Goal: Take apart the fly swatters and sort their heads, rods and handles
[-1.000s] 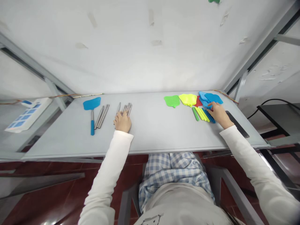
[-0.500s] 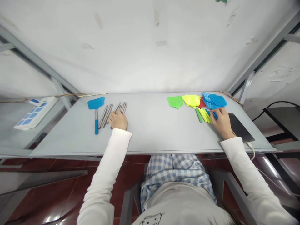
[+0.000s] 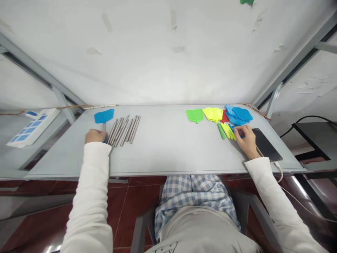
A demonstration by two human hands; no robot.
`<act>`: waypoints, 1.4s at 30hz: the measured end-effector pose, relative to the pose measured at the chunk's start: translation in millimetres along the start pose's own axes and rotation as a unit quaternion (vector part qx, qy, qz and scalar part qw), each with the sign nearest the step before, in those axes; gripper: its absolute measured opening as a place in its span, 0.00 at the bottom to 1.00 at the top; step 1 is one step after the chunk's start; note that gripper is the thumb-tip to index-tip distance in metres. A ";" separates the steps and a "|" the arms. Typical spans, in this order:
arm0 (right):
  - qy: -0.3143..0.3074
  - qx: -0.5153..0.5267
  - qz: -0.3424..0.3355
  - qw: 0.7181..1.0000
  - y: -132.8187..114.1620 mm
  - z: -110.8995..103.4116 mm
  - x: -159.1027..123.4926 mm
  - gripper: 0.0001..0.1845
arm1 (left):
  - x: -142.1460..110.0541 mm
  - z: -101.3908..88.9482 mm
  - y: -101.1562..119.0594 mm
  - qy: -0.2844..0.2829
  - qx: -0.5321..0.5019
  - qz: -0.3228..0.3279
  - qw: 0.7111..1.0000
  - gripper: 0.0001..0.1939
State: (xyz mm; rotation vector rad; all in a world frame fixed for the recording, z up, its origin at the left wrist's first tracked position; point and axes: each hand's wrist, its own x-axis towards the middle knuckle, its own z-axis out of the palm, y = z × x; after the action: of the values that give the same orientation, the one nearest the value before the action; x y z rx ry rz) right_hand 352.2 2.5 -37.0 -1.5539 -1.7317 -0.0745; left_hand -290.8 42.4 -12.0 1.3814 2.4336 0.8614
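On the left of the table, my left hand (image 3: 95, 136) is closed around the shaft of a blue fly swatter (image 3: 104, 116). Its handle is mostly hidden under the hand. Just right of that hand lie several thin metal tubes (image 3: 123, 130), loosely side by side. At the right, my right hand (image 3: 246, 141) has its fingers pinched together over the blue handle sleeves (image 3: 231, 128), which they partly cover. Beside these lie several yellow handle sleeves (image 3: 228, 132) and a green handle sleeve (image 3: 221, 131).
Behind the sleeves lie a green swatter head (image 3: 195, 115), yellow swatter heads (image 3: 213, 114), a red one (image 3: 224, 117) and blue ones (image 3: 240, 114). A dark flat device (image 3: 267, 144) with a white cable sits by my right wrist. A power strip (image 3: 34, 127) is beyond the table's left end.
My left hand has left the metal tubes and moved left onto the fly swatter. My right hand stays at the blue sleeves, its fingers slightly shifted. The view has turned a little.
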 end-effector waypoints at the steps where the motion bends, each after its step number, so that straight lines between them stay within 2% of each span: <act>1: 0.001 0.000 0.002 1.000 -0.4 -0.5 -0.1 0.12 | 2.5 0.6 -1.3 0.017 0.019 -0.053 0.998 0.05; 3: -0.001 0.000 0.002 1.000 -0.5 -1.1 -0.4 0.12 | 4.2 1.2 -0.6 0.032 0.054 -0.122 0.991 0.07; 5: -0.001 -0.001 0.001 1.000 0.5 -1.8 -0.4 0.13 | 2.1 -1.9 4.1 0.036 0.054 -0.128 0.990 0.07; 7: 0.004 0.002 -0.001 1.000 1.5 -2.7 0.0 0.13 | -3.8 -8.4 13.8 0.066 0.030 -0.127 0.989 0.06; 9: 0.012 0.008 -0.002 1.000 -1.0 -2.9 0.3 0.12 | -14.0 -14.2 30.3 0.103 -0.036 -0.111 0.988 0.07; 11: 0.014 0.023 -0.004 1.000 -12.5 -0.8 -0.1 0.12 | -30.3 -13.7 55.8 0.108 -0.154 -0.072 0.980 0.08; 12: 0.010 0.039 -0.009 0.999 -23.0 1.5 -0.5 0.12 | -41.2 -9.8 72.0 0.119 -0.234 -0.068 0.963 0.08; 13: 0.000 0.062 -0.017 0.998 -36.8 4.9 -1.0 0.12 | -53.8 -3.5 90.2 0.056 -0.314 -0.043 0.947 0.09; 15: -0.041 0.123 -0.050 0.990 -72.2 14.5 -1.5 0.12 | -83.3 15.2 130.5 -0.033 -0.446 0.006 0.894 0.10; 18: -0.136 0.219 -0.105 0.960 -127.3 32.6 2.6 0.15 | -129.3 47.4 190.7 -0.181 -0.522 0.057 0.831 0.10; 20: -0.158 0.266 -0.083 0.947 -150.6 43.0 10.2 0.20 | -151.8 63.2 223.8 -0.250 -0.567 0.056 0.783 0.10; 22: -0.148 0.275 -0.032 0.950 -158.3 48.6 20.5 0.22 | -163.1 71.9 248.6 -0.267 -0.630 0.042 0.728 0.09; 24: -0.136 0.234 -0.012 0.963 -155.2 49.0 30.1 0.23 | -164.7 75.8 265.8 -0.263 -0.690 0.002 0.674 0.09; 27: -0.151 0.107 -0.062 0.981 -149.8 44.9 34.7 0.25 | -159.8 81.6 283.0 -0.248 -0.749 -0.089 0.608 0.19; 29: -0.176 0.033 -0.091 0.980 -153.6 43.0 27.6 0.25 | -156.1 87.1 291.0 -0.239 -0.764 -0.147 0.582 0.23; 31: -0.213 0.012 -0.089 0.973 -161.0 41.5 12.8 0.25 | -149.7 89.4 295.5 -0.238 -0.760 -0.191 0.573 0.24; 33: -0.256 0.058 -0.045 0.964 -165.6 37.6 -5.9 0.27 | -137.1 82.9 294.4 -0.221 -0.758 -0.207 0.578 0.24; 36: -0.297 0.187 0.068 0.934 -155.7 24.7 -28.1 0.32 | -109.2 55.1 281.4 -0.142 -0.771 -0.179 0.594 0.25; 38: -0.277 0.230 0.115 0.926 -137.2 14.3 -31.3 0.33 | -94.6 34.1 269.0 -0.127 -0.765 -0.145 0.614 0.24; 40: -0.232 0.207 0.117 0.943 -113.2 6.3 -24.2 0.32 | -90.8 21.7 258.0 -0.176 -0.736 -0.110 0.645 0.24; 42: -0.190 0.133 0.108 0.967 -88.1 2.2 -11.0 0.31 | -98.4 22.4 250.0 -0.257 -0.683 -0.102 0.676 0.25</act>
State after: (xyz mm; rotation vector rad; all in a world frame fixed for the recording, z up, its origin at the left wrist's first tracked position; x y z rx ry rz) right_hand 274.5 -27.0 -5.6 -1.6147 -1.7556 0.5776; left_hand -49.6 65.8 106.1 0.5377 0.8682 1.4417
